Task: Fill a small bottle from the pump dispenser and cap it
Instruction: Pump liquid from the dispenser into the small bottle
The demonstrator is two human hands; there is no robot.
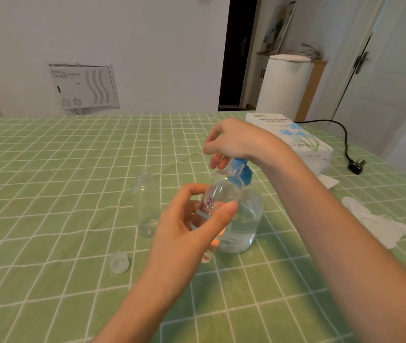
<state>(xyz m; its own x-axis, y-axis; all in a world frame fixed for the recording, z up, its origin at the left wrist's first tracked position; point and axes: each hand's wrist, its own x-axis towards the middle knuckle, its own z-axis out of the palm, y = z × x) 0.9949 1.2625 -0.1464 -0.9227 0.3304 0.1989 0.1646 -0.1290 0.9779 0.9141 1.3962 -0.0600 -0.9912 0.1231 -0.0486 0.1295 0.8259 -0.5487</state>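
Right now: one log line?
step: fill | left hand holds small bottle tilted, mouth at blue pump head | right hand atop pump dispenser | cap lying on tablecloth

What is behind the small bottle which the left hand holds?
The pump dispenser with clear liquid stands behind the small bottle; the right hand rests on its blue pump head. The left hand hides part of the dispenser's body.
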